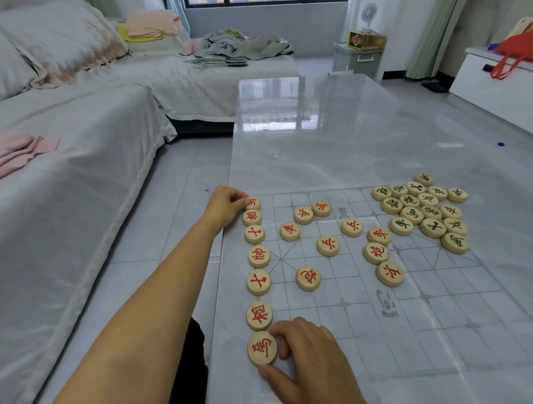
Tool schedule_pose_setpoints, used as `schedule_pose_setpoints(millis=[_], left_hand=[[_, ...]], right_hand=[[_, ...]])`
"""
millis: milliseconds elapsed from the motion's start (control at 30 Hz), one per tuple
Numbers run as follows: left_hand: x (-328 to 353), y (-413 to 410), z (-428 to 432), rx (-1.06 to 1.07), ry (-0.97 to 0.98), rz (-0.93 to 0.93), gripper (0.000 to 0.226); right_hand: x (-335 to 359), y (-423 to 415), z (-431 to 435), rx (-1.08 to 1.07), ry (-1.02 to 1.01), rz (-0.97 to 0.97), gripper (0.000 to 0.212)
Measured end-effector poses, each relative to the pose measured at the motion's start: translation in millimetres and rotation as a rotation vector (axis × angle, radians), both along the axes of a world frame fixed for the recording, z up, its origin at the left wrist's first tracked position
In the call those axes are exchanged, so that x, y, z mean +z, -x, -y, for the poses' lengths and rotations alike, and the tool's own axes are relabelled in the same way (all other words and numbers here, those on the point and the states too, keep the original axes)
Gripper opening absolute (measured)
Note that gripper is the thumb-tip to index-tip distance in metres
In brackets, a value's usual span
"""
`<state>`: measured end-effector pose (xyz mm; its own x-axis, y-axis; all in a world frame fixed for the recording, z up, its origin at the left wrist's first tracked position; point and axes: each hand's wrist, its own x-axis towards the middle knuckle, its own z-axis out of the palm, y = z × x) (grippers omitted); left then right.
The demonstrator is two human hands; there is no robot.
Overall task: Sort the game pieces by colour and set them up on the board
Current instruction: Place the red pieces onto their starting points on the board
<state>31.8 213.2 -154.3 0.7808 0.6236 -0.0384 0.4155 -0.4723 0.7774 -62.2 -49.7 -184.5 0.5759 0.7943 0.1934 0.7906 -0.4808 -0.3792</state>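
Right hand (311,360) around round wooden disc (262,348)

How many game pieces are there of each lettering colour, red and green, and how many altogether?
red-lettered pieces: 16
green-lettered pieces: 16
Total: 32

A glossy pale table (317,129) stands on a light grey tiled floor (184,178), reflecting daylight from the window (259,2) beyond its far end. Left of the table runs a sheet-covered sofa (86,178) with piled clothes (245,46); right of it, a white cabinet (490,95) bearing a red bag (516,46).
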Motion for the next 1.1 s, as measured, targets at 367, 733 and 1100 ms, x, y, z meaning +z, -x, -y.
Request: schedule_pose_setpoints(millis=[367,733,1100], left_hand=[[0,2,0,-0.004,-0.009,0.003,0.024],[4,5,2,-0.015,0.022,0.012,0.027],[14,24,15,-0.009,0.024,-0.034,0.046]], right_hand=[[3,1,-3,-0.014,0.071,-0.030,0.037],[0,5,1,-0.004,-0.035,-0.010,0.035],[12,6,11,0.101,-0.166,-0.243,0.037]])
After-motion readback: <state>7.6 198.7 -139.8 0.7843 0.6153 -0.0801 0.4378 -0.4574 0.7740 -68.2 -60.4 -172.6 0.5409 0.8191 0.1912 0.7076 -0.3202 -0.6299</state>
